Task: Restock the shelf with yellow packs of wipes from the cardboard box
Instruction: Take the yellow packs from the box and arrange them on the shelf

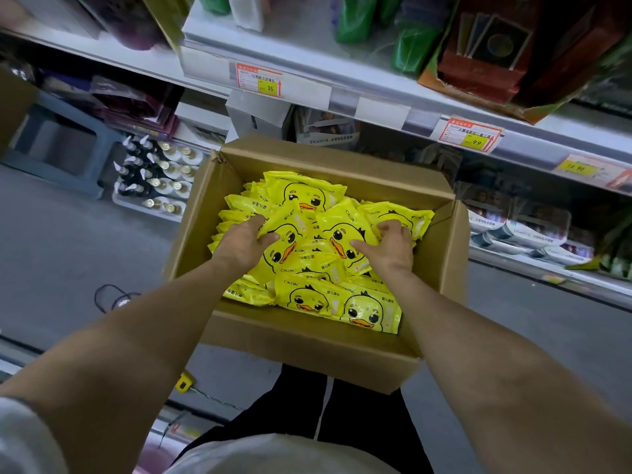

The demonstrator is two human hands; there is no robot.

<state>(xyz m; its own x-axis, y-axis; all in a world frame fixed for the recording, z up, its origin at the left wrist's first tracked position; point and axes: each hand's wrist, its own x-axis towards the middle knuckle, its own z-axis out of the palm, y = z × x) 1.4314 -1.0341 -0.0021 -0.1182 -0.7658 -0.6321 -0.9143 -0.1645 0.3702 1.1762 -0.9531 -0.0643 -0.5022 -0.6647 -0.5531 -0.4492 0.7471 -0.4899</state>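
The grey floor carries a tray of capped bottles at ten o'clock from the cardboard box. A grey plastic stool stands further out the same way, and a black cord lies at eight o'clock. What the box itself rests on cannot be told. The upper shelf, at twelve o'clock, holds green packs and a red carton. The lower shelf, at three o'clock, holds white packs.
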